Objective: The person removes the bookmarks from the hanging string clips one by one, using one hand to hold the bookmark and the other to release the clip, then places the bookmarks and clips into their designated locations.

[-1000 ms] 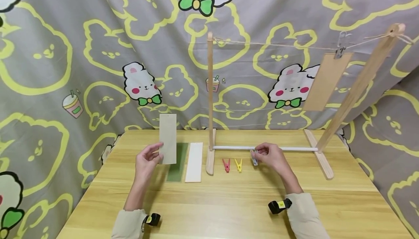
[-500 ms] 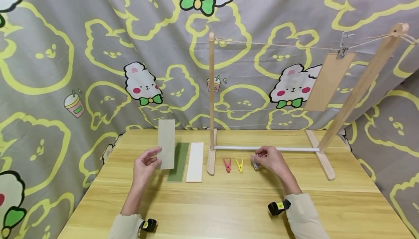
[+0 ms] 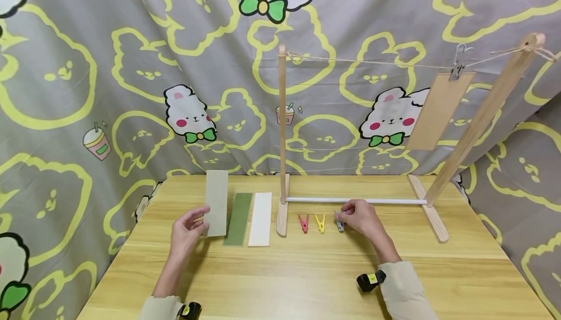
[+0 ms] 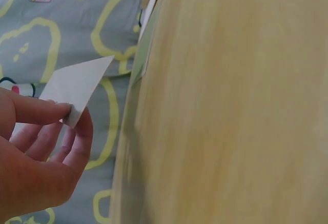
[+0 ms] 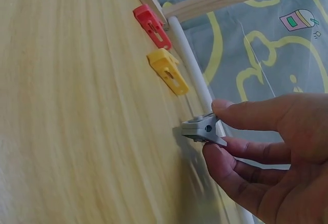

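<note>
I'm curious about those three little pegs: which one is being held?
The grey clothespin, pinched by the right hand and rightmost of the three in the head view; the red clothespin and the yellow clothespin lie untouched on the table.

A wooden rack (image 3: 484,109) with a hanging tan card (image 3: 441,111) stands before a patterned curtain (image 3: 144,57). Left of the rack lie a white card (image 3: 260,219) and a green card (image 3: 238,219); between its feet (image 3: 282,220), a red clothespin (image 3: 304,223) and a yellow clothespin (image 3: 321,223).

There are four rectangular cards (image 3: 216,203), three plastic clothespins (image 5: 196,128), one metal clip (image 3: 457,73) and one wooden rack (image 3: 483,116).
</note>
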A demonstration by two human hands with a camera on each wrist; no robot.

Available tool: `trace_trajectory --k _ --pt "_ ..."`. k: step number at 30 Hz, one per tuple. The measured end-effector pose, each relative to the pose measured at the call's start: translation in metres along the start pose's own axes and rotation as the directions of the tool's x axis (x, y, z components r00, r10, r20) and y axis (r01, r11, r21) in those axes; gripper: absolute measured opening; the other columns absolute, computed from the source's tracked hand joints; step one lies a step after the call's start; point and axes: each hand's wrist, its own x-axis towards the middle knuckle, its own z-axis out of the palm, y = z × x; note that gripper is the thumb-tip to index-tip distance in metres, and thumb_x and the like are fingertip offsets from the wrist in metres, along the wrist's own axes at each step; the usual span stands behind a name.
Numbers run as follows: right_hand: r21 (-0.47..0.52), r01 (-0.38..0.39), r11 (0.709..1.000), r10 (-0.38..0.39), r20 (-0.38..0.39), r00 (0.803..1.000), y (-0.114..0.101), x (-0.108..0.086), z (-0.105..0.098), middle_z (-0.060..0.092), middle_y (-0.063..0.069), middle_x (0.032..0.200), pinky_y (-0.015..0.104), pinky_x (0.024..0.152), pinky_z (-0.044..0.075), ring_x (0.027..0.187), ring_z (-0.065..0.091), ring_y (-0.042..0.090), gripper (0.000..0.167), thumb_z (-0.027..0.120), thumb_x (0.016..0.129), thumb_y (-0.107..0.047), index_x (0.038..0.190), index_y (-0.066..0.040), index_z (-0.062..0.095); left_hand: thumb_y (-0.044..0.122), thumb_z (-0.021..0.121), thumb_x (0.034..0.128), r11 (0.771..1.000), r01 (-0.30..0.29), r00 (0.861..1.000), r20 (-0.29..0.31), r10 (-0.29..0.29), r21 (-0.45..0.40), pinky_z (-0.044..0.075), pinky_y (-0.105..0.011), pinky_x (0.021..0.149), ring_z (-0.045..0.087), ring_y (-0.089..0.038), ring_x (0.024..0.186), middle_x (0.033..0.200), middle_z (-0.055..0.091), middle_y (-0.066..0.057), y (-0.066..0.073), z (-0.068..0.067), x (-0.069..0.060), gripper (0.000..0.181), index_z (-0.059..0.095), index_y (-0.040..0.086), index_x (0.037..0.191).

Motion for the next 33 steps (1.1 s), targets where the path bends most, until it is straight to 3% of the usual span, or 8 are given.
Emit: trace_trajectory --k 13,21,28,33 --pt "-0.010 -0.001 1.000 0.001 0.013 1.000 -0.003 -0.001 0.008 0.066 0.006 0.081 0.031 0.059 0.051 0.068 0.060 0.017 0.025 0.083 0.087 -0.021 0.094 0.000 0.070 -0.018 0.064 0.0882 0.997 0.052 0.997 0.057 -0.056 0.063 0.054 -0.015 0.082 0.063 -0.012 0.102 0.138 0.059 -0.025 -0.008 -0.010 0.002 0.043 0.063 -0.010 0.130" --pt "-0.017 0.004 1.000 -0.003 0.021 1.000 -0.008 -0.003 0.012 0.065 0.007 0.080 0.031 0.059 0.049 0.069 0.058 0.019 0.023 0.082 0.088 -0.020 0.091 0.000 0.070 -0.016 0.064 0.0887 0.989 0.081 0.990 0.102 -0.094 0.127 0.054 -0.017 0.078 0.060 -0.029 0.113 0.137 0.060 -0.027 -0.008 -0.015 0.001 0.041 0.063 -0.011 0.129" --pt "-0.051 0.014 0.999 -0.013 0.008 1.000 -0.009 -0.003 0.015 0.063 0.005 0.077 0.030 0.058 0.045 0.067 0.054 0.018 0.022 0.083 0.087 -0.019 0.086 -0.003 0.068 -0.015 0.065 0.0882 0.983 0.085 0.984 0.143 -0.109 0.162 0.052 -0.015 0.084 0.062 -0.030 0.118 0.136 0.062 -0.026 -0.009 -0.019 0.000 0.042 0.061 -0.012 0.130" --pt "-0.069 0.005 0.998 -0.005 -0.002 1.000 -0.008 -0.003 0.016 0.063 0.006 0.077 0.030 0.058 0.045 0.066 0.054 0.018 0.024 0.084 0.086 -0.019 0.086 -0.003 0.067 -0.012 0.065 0.0890 0.980 0.095 0.977 0.175 -0.126 0.172 0.054 -0.018 0.079 0.058 -0.035 0.122 0.137 0.059 -0.028 -0.009 -0.022 0.000 0.043 0.060 -0.012 0.131"
